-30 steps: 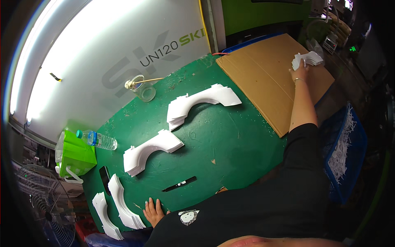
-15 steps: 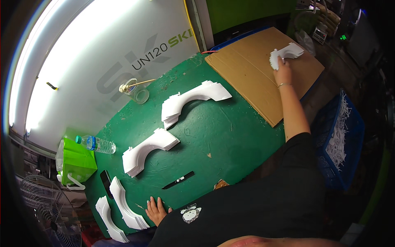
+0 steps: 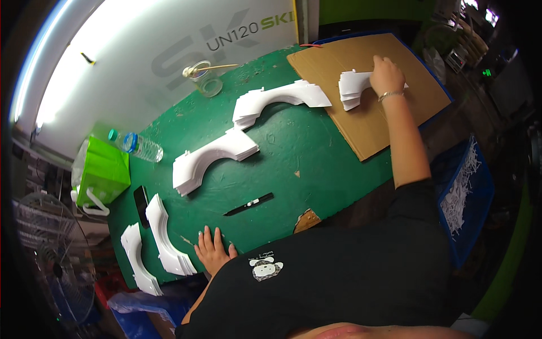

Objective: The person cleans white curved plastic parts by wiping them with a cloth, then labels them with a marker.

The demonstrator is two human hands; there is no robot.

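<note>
My right hand (image 3: pixel 388 76) reaches out over the cardboard sheet (image 3: pixel 389 127). Its fingers close over the right end of a stack of curved white pieces (image 3: pixel 353 89), which lies near the sheet's left edge. The fingertips are partly hidden. My left hand (image 3: pixel 213 252) rests open near the table's front edge, fingers spread and holding nothing. Close by it lies another arched white stack (image 3: pixel 165 237), with a further one (image 3: pixel 137 257) to its left. Two more stacks, one in the middle (image 3: pixel 212 158) and one farther back (image 3: pixel 279 100), lie on the green table.
On the green table (image 3: pixel 316 175) lie a black pen-like tool (image 3: pixel 248 204) and a dark phone (image 3: pixel 141 206). A plastic bottle (image 3: pixel 144 148), a green bag (image 3: pixel 104 169) and a clear cup with a stick (image 3: pixel 209 85) stand along the back. A blue crate (image 3: pixel 480 209) holds white shreds.
The right hand has shifted the white stack leftward across the cardboard and now grips its right end. The whole view has tilted a little. My left hand stays on the table.
</note>
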